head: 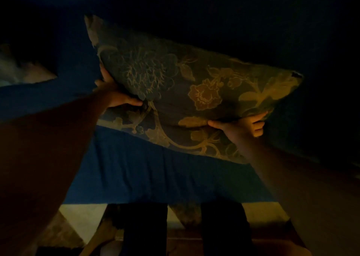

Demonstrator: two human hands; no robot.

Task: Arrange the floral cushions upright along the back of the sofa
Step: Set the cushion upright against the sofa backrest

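Note:
The room is very dim. A large floral cushion (185, 88), dark with golden flowers and vines, is held above the blue sofa seat (148, 174), tilted with its left corner highest. My left hand (115, 94) grips its left lower edge, thumb on the front face. My right hand (243, 126) holds the bottom edge on the right, fingers curled under. Below it, a second floral cushion (175, 139) seems to lie flat on the seat, mostly covered. The sofa back (214, 22) behind is almost black.
A pale, blurred object (23, 70) shows at the far left beyond the sofa arm. My dark-trousered legs (146, 230) stand against the seat's front edge on a light patterned floor (81, 218). A patterned piece hangs at the seat front (187, 213).

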